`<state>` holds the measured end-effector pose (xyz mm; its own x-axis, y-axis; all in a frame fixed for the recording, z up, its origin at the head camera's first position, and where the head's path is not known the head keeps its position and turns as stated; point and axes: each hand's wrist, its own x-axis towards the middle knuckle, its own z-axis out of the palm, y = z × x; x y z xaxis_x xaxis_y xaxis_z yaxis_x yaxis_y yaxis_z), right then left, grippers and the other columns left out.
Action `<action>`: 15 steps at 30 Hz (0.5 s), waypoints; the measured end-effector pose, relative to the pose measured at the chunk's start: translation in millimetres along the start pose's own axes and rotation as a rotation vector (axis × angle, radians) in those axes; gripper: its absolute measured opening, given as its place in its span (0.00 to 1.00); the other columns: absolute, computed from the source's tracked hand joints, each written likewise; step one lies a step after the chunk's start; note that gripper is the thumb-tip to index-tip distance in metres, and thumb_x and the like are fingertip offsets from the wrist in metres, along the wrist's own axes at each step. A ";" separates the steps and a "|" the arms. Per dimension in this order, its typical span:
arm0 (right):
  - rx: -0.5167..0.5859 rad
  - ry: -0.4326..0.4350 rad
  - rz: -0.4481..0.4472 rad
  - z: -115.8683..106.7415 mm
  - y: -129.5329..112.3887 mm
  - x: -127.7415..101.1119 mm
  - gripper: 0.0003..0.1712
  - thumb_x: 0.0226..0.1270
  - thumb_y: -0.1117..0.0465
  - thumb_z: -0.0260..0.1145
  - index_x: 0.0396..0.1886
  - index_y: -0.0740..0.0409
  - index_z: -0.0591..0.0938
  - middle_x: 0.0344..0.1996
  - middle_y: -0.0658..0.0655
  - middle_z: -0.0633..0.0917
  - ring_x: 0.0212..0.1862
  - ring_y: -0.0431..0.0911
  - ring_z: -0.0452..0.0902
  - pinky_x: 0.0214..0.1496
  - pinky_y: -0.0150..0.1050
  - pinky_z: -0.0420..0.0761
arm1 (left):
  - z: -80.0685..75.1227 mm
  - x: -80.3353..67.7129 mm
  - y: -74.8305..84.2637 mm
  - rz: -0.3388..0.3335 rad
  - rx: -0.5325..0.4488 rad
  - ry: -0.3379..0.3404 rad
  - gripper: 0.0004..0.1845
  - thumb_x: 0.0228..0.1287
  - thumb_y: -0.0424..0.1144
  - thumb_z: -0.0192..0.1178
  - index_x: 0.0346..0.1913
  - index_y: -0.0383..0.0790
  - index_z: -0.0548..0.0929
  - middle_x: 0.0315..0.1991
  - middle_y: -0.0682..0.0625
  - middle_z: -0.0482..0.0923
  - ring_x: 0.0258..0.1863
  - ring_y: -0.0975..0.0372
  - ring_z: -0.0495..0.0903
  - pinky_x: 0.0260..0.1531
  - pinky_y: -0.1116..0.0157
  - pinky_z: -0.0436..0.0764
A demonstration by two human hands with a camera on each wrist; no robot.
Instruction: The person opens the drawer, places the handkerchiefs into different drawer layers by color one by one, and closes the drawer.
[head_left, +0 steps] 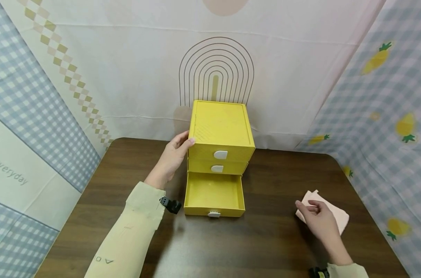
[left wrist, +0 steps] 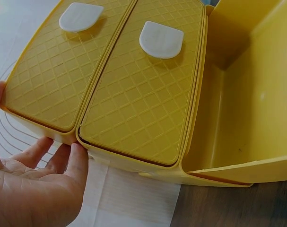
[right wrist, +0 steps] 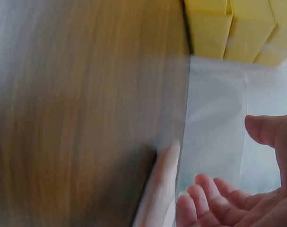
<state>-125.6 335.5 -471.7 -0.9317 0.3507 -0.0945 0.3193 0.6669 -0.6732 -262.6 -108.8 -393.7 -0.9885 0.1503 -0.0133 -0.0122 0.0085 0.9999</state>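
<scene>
A yellow three-drawer storage box (head_left: 221, 125) stands on the table against the back sheet. Its bottom drawer (head_left: 213, 189) is pulled out and shows nothing inside; the upper two are closed. My left hand (head_left: 172, 158) holds the box's upper left front corner, thumb on the top edge and fingertips against the side, as the left wrist view also shows. On the right, a folded pale pink cloth (head_left: 337, 214) lies on the table. My right hand (head_left: 321, 224) hovers over the cloth, fingers loosely bent and thumb apart, gripping nothing; the right wrist view is blurred.
White tab handles (head_left: 220, 155) mark the drawer fronts. The dark wooden table (head_left: 266, 247) has rounded far corners. A printed white sheet (head_left: 137, 77) hangs behind, with checked fabric (head_left: 387, 127) on the right and more at the left.
</scene>
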 end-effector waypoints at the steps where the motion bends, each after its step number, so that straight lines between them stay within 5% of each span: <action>1: -0.024 0.009 0.006 -4.8 3.6 1.6 0.46 0.64 0.34 0.60 0.63 0.71 0.69 0.49 0.68 0.81 0.42 0.45 0.81 0.37 0.33 0.77 | -0.1 -0.3 0.3 -0.002 0.000 -0.001 0.39 0.61 0.63 0.60 0.72 0.53 0.64 0.69 0.56 0.63 0.67 0.63 0.62 0.68 0.59 0.59; 4: -0.094 0.040 0.037 -19.7 14.8 5.8 0.48 0.65 0.34 0.58 0.64 0.73 0.67 0.52 0.73 0.77 0.50 0.58 0.77 0.44 0.46 0.77 | 0.2 -1.2 1.1 -0.006 0.004 -0.002 0.39 0.61 0.63 0.60 0.72 0.53 0.64 0.69 0.56 0.63 0.67 0.63 0.61 0.68 0.58 0.59; 8: -0.175 0.055 0.093 -35.9 32.0 13.0 0.49 0.67 0.36 0.57 0.66 0.77 0.62 0.55 0.77 0.69 0.56 0.71 0.63 0.53 0.62 0.65 | 0.6 -1.8 1.9 -0.011 0.004 -0.001 0.39 0.61 0.63 0.60 0.72 0.53 0.64 0.70 0.55 0.62 0.68 0.63 0.61 0.68 0.58 0.59; 15: -0.270 -0.027 0.159 -45.6 56.3 25.2 0.53 0.66 0.38 0.59 0.65 0.82 0.56 0.57 0.83 0.61 0.59 0.79 0.48 0.58 0.68 0.52 | -0.6 -0.6 1.0 -0.014 0.006 0.002 0.40 0.60 0.64 0.60 0.72 0.53 0.64 0.70 0.55 0.62 0.68 0.63 0.61 0.68 0.58 0.59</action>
<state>-123.2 411.9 -478.6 -0.8693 0.4497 -0.2050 0.4928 0.7569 -0.4293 -262.1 -109.5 -392.7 -0.9886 0.1479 -0.0269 -0.0247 0.0167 0.9996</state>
